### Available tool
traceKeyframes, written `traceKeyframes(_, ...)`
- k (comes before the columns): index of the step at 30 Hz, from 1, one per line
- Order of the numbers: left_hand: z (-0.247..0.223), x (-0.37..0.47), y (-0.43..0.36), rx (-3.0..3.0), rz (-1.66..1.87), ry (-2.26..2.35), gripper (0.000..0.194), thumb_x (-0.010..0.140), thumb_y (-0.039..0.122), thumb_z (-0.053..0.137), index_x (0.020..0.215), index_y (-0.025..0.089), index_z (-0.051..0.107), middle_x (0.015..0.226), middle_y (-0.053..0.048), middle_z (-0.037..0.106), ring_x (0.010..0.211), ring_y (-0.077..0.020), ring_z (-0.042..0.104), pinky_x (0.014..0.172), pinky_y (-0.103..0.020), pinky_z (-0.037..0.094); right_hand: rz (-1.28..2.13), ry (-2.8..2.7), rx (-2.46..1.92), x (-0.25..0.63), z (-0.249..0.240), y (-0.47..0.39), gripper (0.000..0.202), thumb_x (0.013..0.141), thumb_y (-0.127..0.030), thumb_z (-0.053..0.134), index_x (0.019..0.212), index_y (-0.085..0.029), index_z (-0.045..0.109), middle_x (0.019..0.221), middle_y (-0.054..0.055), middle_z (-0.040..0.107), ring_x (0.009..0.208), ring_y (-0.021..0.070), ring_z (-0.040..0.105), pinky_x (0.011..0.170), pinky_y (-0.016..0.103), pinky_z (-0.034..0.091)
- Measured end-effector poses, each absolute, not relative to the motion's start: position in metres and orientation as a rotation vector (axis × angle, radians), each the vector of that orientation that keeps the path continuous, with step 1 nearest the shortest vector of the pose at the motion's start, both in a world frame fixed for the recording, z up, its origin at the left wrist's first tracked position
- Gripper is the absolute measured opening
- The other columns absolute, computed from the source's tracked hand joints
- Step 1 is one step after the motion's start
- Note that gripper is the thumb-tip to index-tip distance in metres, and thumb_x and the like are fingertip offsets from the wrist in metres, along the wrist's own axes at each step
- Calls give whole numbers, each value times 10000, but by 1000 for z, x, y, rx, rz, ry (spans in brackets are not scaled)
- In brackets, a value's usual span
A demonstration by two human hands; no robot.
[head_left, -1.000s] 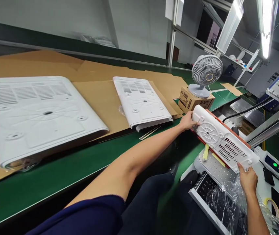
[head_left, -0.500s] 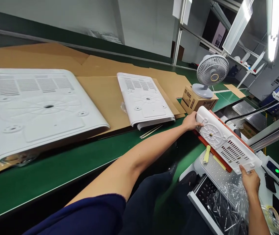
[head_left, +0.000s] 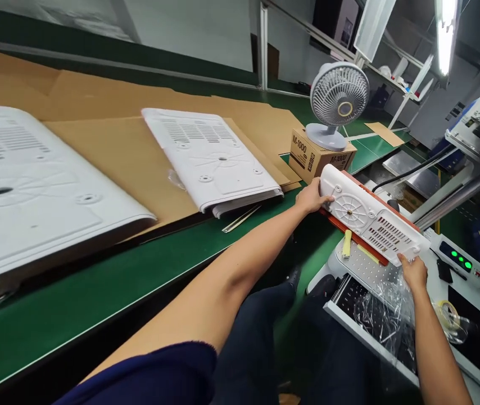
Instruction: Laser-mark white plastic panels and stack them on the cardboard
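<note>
Panel (head_left: 368,217) between left hand (head_left: 311,197) and right hand (head_left: 415,274) at opposite ends

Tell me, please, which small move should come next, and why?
Perhaps press the white vented panel gently against the orange-red piece beneath it: the left grip and right grip hold its opposite ends, orange-red shows along both long edges, and I cannot tell whether the panel sits flush.

On my feed, a tube lamp (head_left: 446,39) glares at upper right; deep shadow fills the space below the worktop (head_left: 159,259), and the left edge looks stretched, slightly soft.
</note>
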State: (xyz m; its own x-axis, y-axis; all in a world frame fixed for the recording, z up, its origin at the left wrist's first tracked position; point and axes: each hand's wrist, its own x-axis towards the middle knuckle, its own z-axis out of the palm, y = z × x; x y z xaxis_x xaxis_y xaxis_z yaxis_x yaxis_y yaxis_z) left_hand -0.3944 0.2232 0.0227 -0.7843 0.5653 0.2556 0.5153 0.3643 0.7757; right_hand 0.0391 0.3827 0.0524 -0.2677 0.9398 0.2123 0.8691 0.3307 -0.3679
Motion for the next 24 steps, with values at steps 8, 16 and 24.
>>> traceKeyframes(8,-54,-335,145,1003,1554,2304,478,931,227,803,1376,162,642,1242,-119,753,1011,-217,711,964,-354,516,564,-2207,-1417,124,71,308,522,911,-697,667,1075,-215,784,1123,111,799,1111,326,717,973,394,498)
traceKeyframes(16,-225,-231,40,870,1247,2113,367,737,240,769,1100,200,725,1054,-55,795,1004,-258,748,926,-348,552,916,-2015,-1674,251,-9,202,522,928,-694,602,989,-196,749,966,89,804,802,244,689,736,328,472)
traceKeyframes(24,-313,-150,-11,1154,791,2113,156,874,342,675,964,215,683,1041,-86,754,987,-281,718,867,-364,521,849,-2083,-1881,277,-95,153,214,937,-393,622,912,-246,776,879,35,788,846,246,737,752,308,478)
